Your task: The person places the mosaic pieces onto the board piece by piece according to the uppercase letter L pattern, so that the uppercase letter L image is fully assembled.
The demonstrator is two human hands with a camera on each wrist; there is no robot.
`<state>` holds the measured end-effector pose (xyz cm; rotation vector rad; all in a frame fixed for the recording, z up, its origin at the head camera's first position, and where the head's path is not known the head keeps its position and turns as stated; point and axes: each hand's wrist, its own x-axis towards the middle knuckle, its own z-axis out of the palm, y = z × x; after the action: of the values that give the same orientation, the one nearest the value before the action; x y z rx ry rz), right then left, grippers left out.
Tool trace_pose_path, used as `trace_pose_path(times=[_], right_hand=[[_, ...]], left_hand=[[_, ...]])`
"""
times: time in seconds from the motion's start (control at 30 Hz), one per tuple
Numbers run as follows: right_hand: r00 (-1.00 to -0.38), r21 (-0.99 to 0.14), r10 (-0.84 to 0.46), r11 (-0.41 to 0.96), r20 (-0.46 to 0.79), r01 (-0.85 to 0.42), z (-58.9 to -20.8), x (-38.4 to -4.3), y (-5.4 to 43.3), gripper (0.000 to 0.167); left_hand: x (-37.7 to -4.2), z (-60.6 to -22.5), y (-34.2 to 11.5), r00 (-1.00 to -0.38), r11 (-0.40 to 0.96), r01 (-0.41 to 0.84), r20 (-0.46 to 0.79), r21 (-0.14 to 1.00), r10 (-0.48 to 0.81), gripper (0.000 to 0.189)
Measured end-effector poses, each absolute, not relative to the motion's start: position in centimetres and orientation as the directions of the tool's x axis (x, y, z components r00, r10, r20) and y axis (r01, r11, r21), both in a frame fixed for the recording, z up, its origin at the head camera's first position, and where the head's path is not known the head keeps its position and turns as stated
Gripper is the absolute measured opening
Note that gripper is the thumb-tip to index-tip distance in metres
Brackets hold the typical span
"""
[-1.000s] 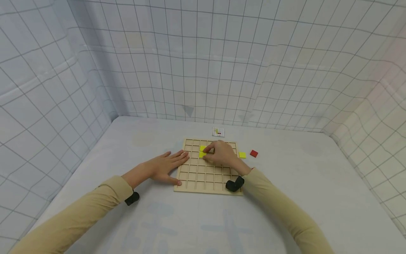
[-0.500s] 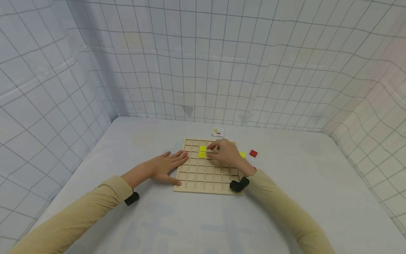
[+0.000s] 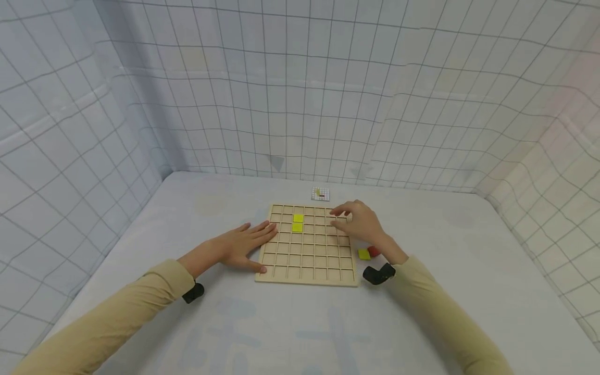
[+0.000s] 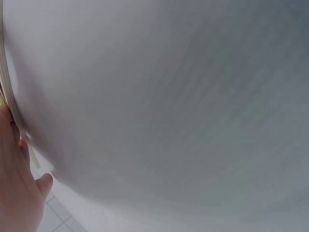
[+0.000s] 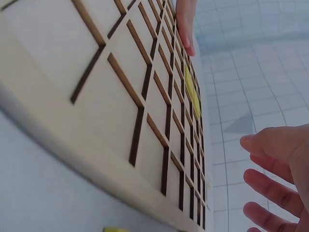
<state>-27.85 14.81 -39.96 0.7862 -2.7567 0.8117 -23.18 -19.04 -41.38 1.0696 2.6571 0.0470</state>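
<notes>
Here, the right hand [image 3: 358, 221] is held over the far right corner of a wooden grid board [image 3: 307, 260], its fingers parted and gently bent, with a wide gap left between thumb and forefinger. Nothing is seen to be gripped; in the right wrist view the fingers are shown spread from one another, and the backdrop [image 5: 236, 101] is seen between their tips and the board, so no contact is made there.

The left hand [image 3: 241, 249] is laid flat at the board's left side, palm down. Its fingers are straightened and slightly fanned, their tips rested on the left edge, while the thumb is stretched out to the near left corner. Only part of this hand is caught in the left wrist view.

Two cells in the third column from the left are filled: a yellow tile [image 3: 298, 218] is set in the second row from the far edge, and a second yellow tile [image 3: 297, 227] directly below it. A loose yellow tile [image 3: 364, 254] is placed on the desk [image 3: 445, 250] just beside the board's right edge, next to a red tile [image 3: 373, 251] partly covered by the right wrist. Past the far edge, a small printed card [image 3: 321, 194] is laid.
</notes>
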Motion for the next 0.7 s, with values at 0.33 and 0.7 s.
trace_pose_path(times=[0.33,0.7], right_hand=[[-0.892,-0.482,-0.372,0.751,0.256,-0.452,-40.5,-28.0,18.7,0.027],[-0.896,-0.473,-0.398,0.762,0.195,-0.442,-41.6,-28.0,20.9,0.029]], left_hand=[[-23.2,-41.3,-19.0,-0.699,0.745,0.657,-0.277,0.117,0.659,0.100],[-23.1,-40.9,-18.9,-0.694,0.738,0.663,-0.267,0.125,0.668,0.099]])
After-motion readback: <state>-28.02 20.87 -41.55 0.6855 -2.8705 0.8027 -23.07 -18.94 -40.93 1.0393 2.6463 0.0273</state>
